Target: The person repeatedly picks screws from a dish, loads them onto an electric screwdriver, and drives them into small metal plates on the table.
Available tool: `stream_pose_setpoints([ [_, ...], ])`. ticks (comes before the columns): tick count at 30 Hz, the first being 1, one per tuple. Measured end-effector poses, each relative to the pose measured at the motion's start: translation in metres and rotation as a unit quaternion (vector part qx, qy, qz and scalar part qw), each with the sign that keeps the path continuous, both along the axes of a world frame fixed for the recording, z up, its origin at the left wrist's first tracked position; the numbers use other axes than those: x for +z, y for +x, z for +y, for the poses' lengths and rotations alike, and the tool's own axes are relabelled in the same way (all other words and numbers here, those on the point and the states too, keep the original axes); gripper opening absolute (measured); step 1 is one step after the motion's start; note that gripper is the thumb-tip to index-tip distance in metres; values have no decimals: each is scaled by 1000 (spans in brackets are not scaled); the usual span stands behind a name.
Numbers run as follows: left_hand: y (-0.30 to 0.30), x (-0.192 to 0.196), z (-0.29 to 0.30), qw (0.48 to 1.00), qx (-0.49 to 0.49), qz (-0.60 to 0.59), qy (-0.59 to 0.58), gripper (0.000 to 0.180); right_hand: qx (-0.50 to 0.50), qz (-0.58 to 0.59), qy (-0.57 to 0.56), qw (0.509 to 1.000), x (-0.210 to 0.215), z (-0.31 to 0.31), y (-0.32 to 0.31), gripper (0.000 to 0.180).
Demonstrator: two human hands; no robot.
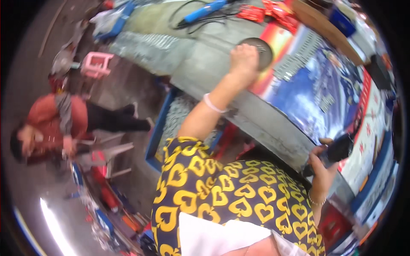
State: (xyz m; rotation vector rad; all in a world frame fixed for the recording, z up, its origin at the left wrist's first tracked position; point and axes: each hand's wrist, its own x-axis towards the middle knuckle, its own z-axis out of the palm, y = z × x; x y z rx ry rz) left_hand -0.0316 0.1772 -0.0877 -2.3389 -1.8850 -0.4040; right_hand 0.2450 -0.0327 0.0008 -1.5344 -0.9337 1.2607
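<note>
Okay, left hand (245, 59) on round dark dish (265, 52) atop grey surface (198, 64), can't tell its grip; right hand (322, 166) grips dark object (338, 150) near printed sheet (294, 96).

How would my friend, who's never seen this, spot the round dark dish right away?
Find the big grey worktable, then the person's left hand reaching over it. The dish is right at that hand, which partly covers it. It's round and dark, unlike the shiny red packets and the long blue tool higher in the picture.
</note>
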Motion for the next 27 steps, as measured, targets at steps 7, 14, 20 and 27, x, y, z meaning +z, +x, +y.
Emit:
stream_pose_setpoints([
  [7,-36,-1,15,978,-26,-201,56,7,4,23,3,1000,3,0,6,42],
  [14,-29,-5,3,976,-46,-212,9,10,17,37,-8,999,2,-1,7,42],
  [20,-23,-17,14,988,-70,-133,20,12,37,32,19,999,-5,-6,10,44],
  [27,-1,1,20,900,-171,-359,-181,24,53,-98,123,986,-23,-4,24,70],
])
